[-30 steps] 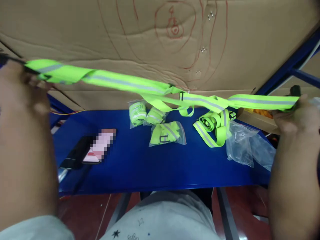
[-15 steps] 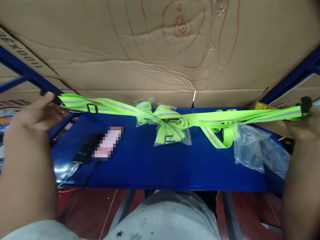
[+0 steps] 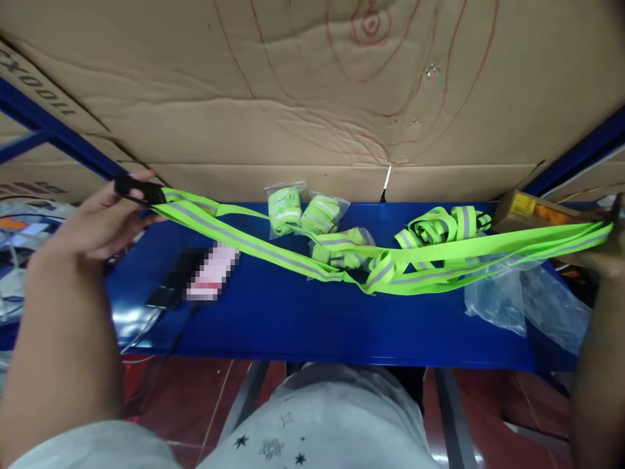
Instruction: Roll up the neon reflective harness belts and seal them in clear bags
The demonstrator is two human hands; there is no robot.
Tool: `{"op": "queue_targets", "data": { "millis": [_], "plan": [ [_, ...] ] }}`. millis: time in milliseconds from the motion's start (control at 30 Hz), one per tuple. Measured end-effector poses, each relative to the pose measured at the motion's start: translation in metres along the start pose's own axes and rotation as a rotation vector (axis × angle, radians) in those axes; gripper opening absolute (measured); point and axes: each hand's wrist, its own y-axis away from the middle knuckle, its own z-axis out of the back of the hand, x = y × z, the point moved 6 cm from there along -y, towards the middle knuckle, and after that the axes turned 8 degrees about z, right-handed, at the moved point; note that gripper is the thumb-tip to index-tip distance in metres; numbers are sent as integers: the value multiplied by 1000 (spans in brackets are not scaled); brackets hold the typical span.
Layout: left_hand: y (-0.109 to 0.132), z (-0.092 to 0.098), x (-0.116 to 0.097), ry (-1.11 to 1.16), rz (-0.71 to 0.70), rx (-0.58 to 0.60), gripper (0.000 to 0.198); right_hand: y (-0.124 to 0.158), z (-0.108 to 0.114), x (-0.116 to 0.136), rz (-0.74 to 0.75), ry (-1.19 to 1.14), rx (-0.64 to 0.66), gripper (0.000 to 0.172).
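Observation:
A neon-green reflective strap (image 3: 273,255) with a grey stripe hangs stretched between my hands above the blue table, sagging in the middle where it is twisted together. At the left, my left hand (image 3: 110,218) is closed on the black buckle (image 3: 139,191) at the strap's end. Out by the right edge, my right hand (image 3: 608,251) grips the other end, partly cut off and dark. Behind the strap lie a rolled strap in a clear bag (image 3: 285,210), a second bagged strap (image 3: 321,213) and a third bagged one (image 3: 364,238), partly covered. A loose coiled strap (image 3: 442,225) sits farther right.
The blue table (image 3: 273,326) ends close to my body. Clear plastic bags (image 3: 498,303) lie at its right. A black device (image 3: 178,277) with a cable and a pixelated pink item (image 3: 212,273) lie at the left. A cardboard wall (image 3: 195,130) stands behind; an open box (image 3: 522,208) sits back right.
The strap has gone from nearly taut to sagging, its middle lower and nearer to me. My left hand has shifted slightly right, with the black buckle showing more. My right hand has moved farther right.

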Motion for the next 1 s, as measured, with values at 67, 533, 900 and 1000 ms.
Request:
{"op": "queue_targets", "data": {
  "millis": [67, 533, 900, 1000],
  "plan": [
    [1, -5, -3, -9, -18, -25, 35, 9, -7, 0, -47, -45, -3, 18],
    [14, -35, -9, 286, -293, -67, 41, 22, 3, 9, 329, 414, -12, 30],
    [1, -45, 33, 570, -184, 59, 48, 6, 12, -15, 208, 514, -71, 43],
    [-2, -64, 44, 435, -163, 39, 55, -2, 9, -24, 233, 519, -64, 41]
  ]
}}
